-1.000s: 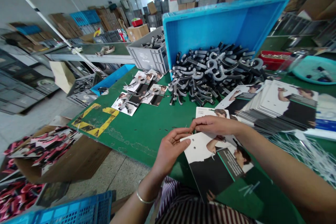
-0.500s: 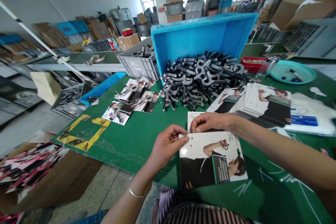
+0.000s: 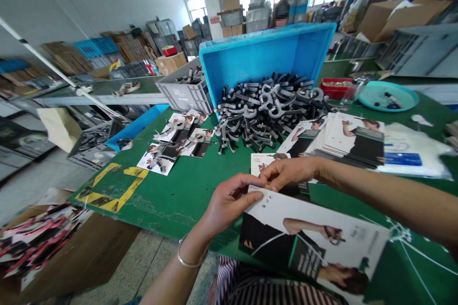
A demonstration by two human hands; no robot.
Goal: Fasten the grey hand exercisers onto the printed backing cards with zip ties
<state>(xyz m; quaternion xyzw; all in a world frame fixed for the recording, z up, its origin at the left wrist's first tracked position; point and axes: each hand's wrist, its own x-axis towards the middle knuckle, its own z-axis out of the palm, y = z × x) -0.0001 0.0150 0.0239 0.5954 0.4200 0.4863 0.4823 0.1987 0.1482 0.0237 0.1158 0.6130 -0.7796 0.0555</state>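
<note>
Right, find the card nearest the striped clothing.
The card pinched at its holed corner by the left hand; stacked cards and loose cards lie farther off.

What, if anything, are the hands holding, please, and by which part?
The left hand holds a printed card by its punched corner; whether the right hand grips anything is unclear.

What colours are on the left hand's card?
The card is mostly black and white, with a green stripe; see the head view.
</note>
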